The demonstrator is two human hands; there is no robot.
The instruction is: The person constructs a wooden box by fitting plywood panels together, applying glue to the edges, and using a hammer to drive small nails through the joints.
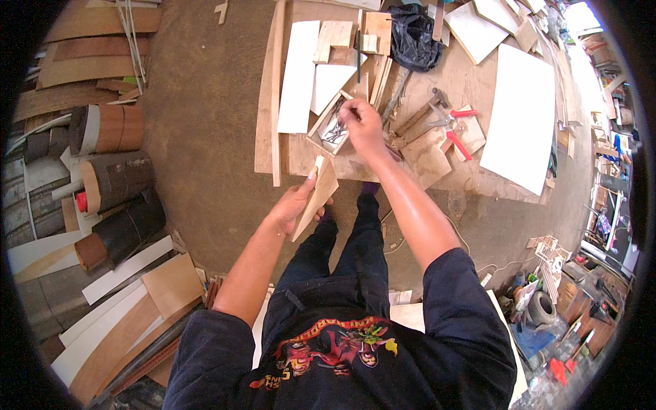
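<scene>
Left hand [294, 207]: closed round a wood piece [320, 195], thumb on one side, fingers on the other. The piece is held tilted in front of the table [471, 186], its upper end close to a box [316, 132]; I cannot tell whether they touch.

Right hand [364, 126]: fingers bunched narrow over the box, masking part of it from me. I cannot tell whether they grip a nail.

Box: open, shallow, at the near side of the table; nails [333, 132] loose inside.

Hemming the box in: white offcut [331, 87], just beyond; white board [298, 82] and long strip [277, 96], to its left.

Right of the right hand: hammer [417, 117]; red-handled pliers [459, 145], jaws apart, over wood scraps; large white panel [521, 119].

Far side: black bag [415, 39].

Floor, my left: rolls [123, 176], planks [109, 342]. Floor, my right: cord [466, 240], tape roll [541, 307].
</scene>
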